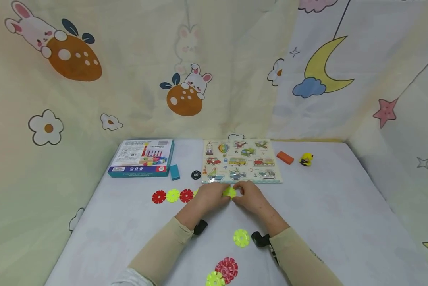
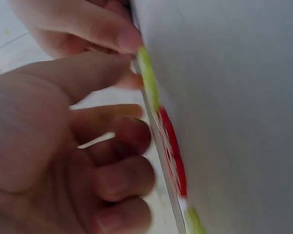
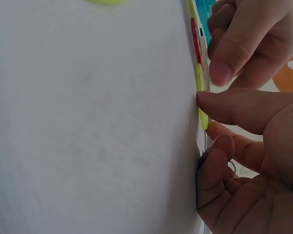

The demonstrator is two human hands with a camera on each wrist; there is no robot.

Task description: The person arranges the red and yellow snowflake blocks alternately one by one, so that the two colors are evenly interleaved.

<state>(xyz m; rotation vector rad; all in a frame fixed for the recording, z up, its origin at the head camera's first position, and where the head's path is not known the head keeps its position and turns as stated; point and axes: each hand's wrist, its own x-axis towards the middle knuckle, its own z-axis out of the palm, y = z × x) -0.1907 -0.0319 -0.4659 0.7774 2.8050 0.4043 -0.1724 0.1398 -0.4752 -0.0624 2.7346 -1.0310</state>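
A yellow-green notched plastic disc (image 1: 229,192) lies flat on the table, at the right end of a row. My right hand (image 1: 251,197) pinches its edge between thumb and index finger, as the right wrist view shows. My left hand (image 1: 212,195) hovers at the disc's left side, its thumb close to the rim and its other fingers loosely bent. A red disc (image 2: 171,151) adjoins the yellow-green one in the left wrist view. Further left in the row lie a red disc (image 1: 159,196), a yellow-green disc (image 1: 172,195) and another red disc (image 1: 186,195). My left hand hides part of the row.
Behind the hands lies a picture puzzle board (image 1: 241,161). At the back left are a boxed set (image 1: 141,157), a blue block (image 1: 174,172) and a black token (image 1: 196,174). An orange block (image 1: 285,157) and yellow figurine (image 1: 306,159) stand right. Nearer are loose discs (image 1: 241,238).
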